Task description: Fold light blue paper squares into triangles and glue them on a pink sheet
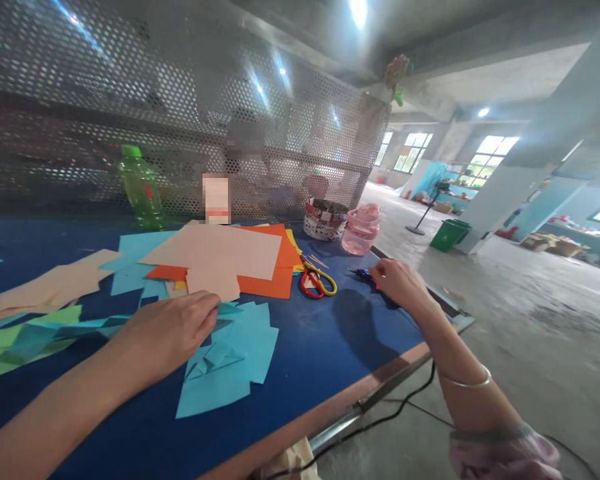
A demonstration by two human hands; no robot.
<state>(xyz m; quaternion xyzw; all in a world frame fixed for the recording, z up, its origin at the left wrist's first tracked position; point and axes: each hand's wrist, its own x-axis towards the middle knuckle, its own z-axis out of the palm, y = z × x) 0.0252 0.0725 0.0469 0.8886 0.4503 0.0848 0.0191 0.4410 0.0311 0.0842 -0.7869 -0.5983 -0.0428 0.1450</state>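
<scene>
My left hand (187, 325) is closed, its fingertips pinching a small folded piece of light blue paper (230, 309). Beneath it lie light blue paper cut-outs (260, 340). Just beyond is a stack of peach paper (220, 247) over orange paper (277, 283). My right hand (399, 283) rests near the table's right edge, fingers closed on a slim dark blue pointed tool (363, 274) whose kind I cannot make out; its tip points left and a bit of red shows by the fingers. Scissors (319, 283) with red and yellow handles lie between my hands.
A woven basket (325, 221) and a pink water jug (361, 230) stand at the table's back right. A green bottle (141, 190) is at the back left, before a perforated metal panel (180, 113). Peach and green paper scraps (50, 287) spread leftward. A black cable (405, 400) hangs below the edge.
</scene>
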